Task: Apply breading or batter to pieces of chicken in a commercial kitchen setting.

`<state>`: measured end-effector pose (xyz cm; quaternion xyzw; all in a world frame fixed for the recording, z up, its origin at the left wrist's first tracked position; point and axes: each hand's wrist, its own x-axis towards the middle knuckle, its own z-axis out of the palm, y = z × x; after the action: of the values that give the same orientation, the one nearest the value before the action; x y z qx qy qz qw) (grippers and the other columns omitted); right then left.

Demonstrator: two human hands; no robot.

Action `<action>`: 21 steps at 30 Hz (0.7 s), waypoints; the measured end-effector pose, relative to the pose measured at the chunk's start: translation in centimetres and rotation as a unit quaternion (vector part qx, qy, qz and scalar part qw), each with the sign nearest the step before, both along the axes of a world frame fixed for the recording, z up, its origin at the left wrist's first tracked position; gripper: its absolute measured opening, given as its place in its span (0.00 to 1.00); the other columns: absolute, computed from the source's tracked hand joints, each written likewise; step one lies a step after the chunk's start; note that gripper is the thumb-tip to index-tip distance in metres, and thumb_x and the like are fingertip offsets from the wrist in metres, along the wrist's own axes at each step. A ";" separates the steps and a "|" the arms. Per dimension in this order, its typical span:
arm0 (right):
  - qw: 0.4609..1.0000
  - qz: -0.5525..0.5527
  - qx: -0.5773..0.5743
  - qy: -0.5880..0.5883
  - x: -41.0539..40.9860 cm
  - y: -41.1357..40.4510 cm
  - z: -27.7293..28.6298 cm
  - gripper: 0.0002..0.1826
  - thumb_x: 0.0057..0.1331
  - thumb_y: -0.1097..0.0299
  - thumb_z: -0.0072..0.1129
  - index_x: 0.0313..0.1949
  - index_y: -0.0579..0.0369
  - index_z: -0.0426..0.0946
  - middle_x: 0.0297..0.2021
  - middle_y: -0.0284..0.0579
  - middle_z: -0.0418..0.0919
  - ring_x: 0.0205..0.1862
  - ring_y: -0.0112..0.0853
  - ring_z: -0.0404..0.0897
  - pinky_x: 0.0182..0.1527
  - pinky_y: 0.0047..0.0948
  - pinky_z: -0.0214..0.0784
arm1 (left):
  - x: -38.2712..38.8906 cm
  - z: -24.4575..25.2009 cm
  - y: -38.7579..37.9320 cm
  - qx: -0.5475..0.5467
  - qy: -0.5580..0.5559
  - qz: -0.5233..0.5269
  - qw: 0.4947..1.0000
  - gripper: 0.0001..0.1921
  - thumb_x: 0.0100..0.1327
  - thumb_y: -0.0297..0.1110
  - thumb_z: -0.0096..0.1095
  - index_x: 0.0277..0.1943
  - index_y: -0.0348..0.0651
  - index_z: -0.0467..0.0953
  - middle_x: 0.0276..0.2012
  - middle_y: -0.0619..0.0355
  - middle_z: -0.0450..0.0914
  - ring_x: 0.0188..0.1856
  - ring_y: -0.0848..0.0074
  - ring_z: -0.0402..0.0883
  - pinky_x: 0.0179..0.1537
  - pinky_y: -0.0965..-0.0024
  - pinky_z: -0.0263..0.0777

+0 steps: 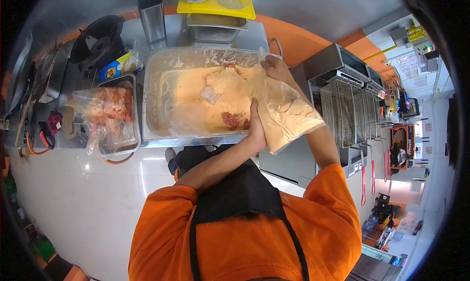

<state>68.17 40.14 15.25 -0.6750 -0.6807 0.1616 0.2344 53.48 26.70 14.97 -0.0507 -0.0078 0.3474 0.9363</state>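
Observation:
A clear plastic bag of pale orange powder [290, 113] hangs over the right end of a wide translucent tub [156, 64], tilted with its upper end towards the tub. My left hand [258, 126] grips the bag's near side, thumb up. The upper edge of the bag is in my right hand [275, 66]. Inside the tub lies a bed of similar powder [187, 84], heaped in the middle. Raw red meat pieces [232, 120] show near the front wall, and a coated piece [229, 67] lies at the back. A whitish lump [210, 94] rests on the heap.
Left of the tub, a metal tray [137, 134] holds a plastic bag of raw meat [114, 104]. Behind stand a metal knife holder [152, 20], a steel pan [216, 33] and a yellow lid [235, 7]. Wire fryer baskets [345, 112] with red handles are on the right.

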 end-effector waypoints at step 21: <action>0.996 -0.059 -0.010 0.060 -0.1 -3.2 2.5 0.14 0.60 0.62 0.52 0.34 0.62 0.73 0.23 0.53 0.75 0.30 0.36 0.77 0.34 0.32 0.67 | 1.2 -1.4 -0.6 -0.048 0.003 -0.078 0.996 0.33 0.61 0.61 0.38 0.59 0.43 0.59 0.54 0.50 0.67 0.55 0.59 0.69 0.55 0.54 0.64</action>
<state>68.12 36.89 17.79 -0.7055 -0.6227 0.1947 0.2768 54.70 26.07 13.55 -0.0951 0.0151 0.2737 0.9570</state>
